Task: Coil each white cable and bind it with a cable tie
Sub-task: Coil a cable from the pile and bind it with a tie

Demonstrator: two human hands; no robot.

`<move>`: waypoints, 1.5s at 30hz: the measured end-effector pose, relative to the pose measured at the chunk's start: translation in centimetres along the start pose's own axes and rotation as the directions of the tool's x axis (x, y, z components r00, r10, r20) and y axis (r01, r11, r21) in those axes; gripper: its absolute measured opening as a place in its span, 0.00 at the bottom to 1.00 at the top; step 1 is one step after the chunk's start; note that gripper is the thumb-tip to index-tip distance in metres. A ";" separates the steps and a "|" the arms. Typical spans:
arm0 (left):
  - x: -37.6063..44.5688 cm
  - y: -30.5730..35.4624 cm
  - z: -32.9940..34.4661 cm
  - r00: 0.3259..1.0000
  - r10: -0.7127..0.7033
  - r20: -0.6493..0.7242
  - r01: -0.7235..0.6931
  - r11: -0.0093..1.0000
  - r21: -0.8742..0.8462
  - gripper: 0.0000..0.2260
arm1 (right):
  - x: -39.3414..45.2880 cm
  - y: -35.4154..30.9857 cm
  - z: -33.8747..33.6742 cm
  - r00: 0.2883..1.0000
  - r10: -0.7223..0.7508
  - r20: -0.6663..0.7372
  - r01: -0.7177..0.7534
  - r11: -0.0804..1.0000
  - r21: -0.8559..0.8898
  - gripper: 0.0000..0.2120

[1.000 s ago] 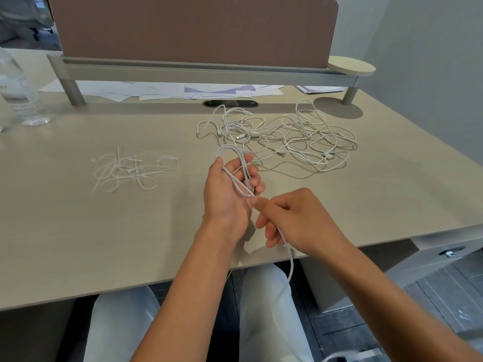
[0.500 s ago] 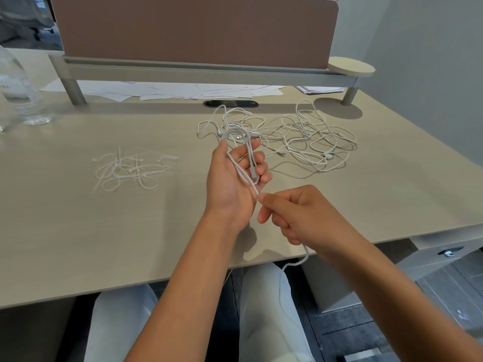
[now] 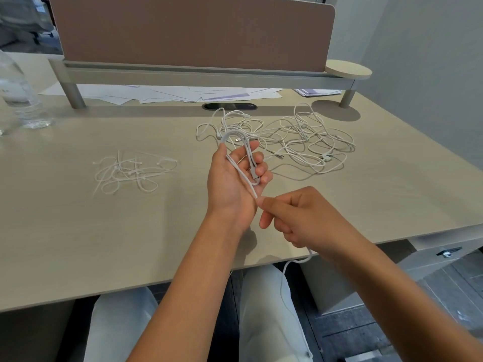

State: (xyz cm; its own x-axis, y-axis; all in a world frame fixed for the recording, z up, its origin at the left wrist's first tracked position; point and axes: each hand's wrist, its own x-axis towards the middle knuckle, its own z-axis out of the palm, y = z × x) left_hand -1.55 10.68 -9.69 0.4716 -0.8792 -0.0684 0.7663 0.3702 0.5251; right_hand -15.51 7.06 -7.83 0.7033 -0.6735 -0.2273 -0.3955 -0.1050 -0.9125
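My left hand (image 3: 232, 184) is raised palm-up over the desk with a white cable (image 3: 247, 158) looped over its fingers; the plug end lies under the curled fingertips. My right hand (image 3: 300, 218) pinches the same cable just below the left palm, and the rest of the cable hangs off the desk edge over my lap. A tangle of loose white cables (image 3: 287, 137) lies behind the hands. A pile of white cable ties (image 3: 130, 171) lies to the left.
The beige desk (image 3: 78, 231) carries a clear water bottle (image 3: 18, 97) at the far left, papers (image 3: 170, 94) under a raised shelf with a brown divider panel (image 3: 193, 32), and a cable grommet (image 3: 230, 106).
The left hand rose and moved slightly away from me with the loop. The right hand drew the cable through its pinch, taking up slack from the part hanging below the desk.
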 end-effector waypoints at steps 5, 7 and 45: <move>-0.1 0.3 -0.2 1.000 -0.018 -0.005 0.018 0.998 -0.062 0.25 | 0.2 0.5 -0.4 0.996 0.047 -0.077 -0.054 0.994 -0.094 0.26; -0.2 0.4 -0.4 0.999 -0.030 -0.012 0.029 0.997 -0.067 0.25 | 0.4 0.6 -0.7 0.991 0.053 -0.121 -0.071 0.987 -0.146 0.28; -0.1 1.1 -0.7 0.993 -0.031 -0.118 0.036 0.999 0.039 0.29 | -1.0 -1.4 -1.8 0.997 -0.050 0.053 0.063 0.961 -0.268 0.16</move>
State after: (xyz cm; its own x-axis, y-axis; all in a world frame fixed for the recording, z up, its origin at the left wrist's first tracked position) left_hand -0.41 11.39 -9.71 0.4957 -0.8488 -0.1839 0.7649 0.3264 0.5554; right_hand -16.70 6.58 -5.71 0.7529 -0.6273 -0.1989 -0.4944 -0.3397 -0.8001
